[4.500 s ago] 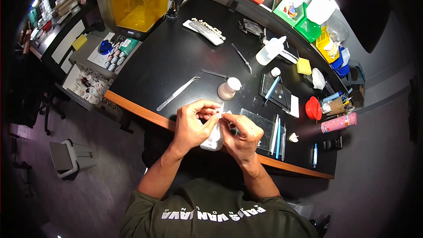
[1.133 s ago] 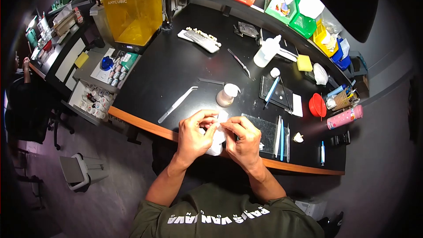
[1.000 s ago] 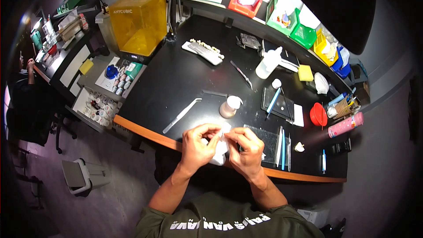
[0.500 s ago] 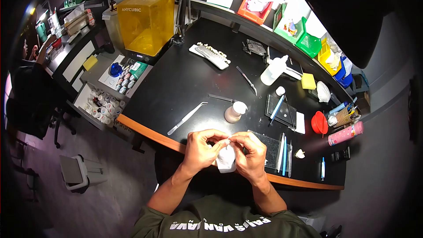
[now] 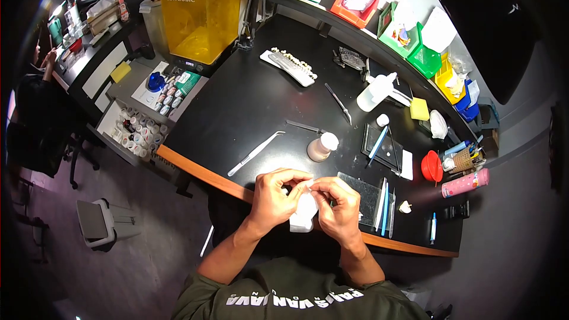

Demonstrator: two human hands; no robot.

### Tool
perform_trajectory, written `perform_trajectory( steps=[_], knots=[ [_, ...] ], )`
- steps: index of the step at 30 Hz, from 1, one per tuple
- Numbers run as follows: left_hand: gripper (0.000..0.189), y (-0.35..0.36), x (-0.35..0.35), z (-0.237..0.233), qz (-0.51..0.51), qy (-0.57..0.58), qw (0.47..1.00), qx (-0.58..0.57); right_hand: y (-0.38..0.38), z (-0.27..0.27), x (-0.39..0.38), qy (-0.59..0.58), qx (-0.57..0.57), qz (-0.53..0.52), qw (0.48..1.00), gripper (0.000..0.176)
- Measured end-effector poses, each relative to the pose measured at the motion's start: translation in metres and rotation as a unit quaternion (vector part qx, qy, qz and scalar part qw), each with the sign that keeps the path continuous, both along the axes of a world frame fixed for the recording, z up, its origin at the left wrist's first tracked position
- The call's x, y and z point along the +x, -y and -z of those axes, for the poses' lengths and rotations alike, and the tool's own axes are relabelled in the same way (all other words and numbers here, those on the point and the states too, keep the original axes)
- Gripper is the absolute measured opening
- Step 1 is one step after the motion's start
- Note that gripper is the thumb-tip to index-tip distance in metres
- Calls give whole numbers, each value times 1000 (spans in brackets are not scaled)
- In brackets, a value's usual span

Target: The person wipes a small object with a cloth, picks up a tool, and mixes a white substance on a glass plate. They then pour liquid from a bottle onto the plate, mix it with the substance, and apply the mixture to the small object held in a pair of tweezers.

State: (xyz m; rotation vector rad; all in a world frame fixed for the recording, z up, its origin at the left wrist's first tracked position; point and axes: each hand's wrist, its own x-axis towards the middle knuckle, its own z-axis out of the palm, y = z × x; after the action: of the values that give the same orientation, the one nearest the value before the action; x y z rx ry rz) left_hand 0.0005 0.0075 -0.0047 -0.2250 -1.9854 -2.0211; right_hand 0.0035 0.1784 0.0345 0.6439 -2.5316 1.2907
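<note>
My left hand and my right hand meet over the table's front edge, fingertips pinched close together. Between them hangs a small white pouch-like thing, squared off at its lower end, its top hidden by my fingers. Both thumbs and forefingers close on its upper end. Just beyond my hands stands a jar with a white lid. Metal tweezers lie to the left of it. By my right hand, several slim tools rest beside a dark transparent plate.
A white tray of small tooth-like pieces lies farther back. On the right are a white bottle, a red bowl and a pink bottle. A yellow-covered machine stands at left; another person sits beyond.
The view has shifted slightly, so the table things appear a little farther right. My hands keep their pinch on the white pouch-like thing, with small finger movements.
</note>
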Motion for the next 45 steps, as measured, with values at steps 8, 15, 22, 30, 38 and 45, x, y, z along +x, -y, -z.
perform_trajectory(
  steps=[8, 15, 22, 30, 38, 45],
  knots=[
    [12, 3, -1, -4, 10, -15, 999, -36, 2, 2, -4, -65, -39, 29, 997, 16],
    [10, 0, 0, -1, 9, 14, 999, -43, 4, 15, -1, -108, -56, 50, 991, 29],
    [10, -2, 0, 2, 7, 25, 999, -20, 0, 15, 0, -110, -70, 36, 991, 29],
    [12, 2, -1, 8, 40, 52, 997, 37, 2, 11, -1, -100, -89, 35, 990, 23],
    [14, 4, 1, 11, 57, 48, 996, 49, 2, 10, 1, -105, -110, 9, 988, 18],
    [13, 6, 2, 6, 71, 30, 997, 15, 0, 14, 2, -120, -134, 31, 983, 21]
  ],
)
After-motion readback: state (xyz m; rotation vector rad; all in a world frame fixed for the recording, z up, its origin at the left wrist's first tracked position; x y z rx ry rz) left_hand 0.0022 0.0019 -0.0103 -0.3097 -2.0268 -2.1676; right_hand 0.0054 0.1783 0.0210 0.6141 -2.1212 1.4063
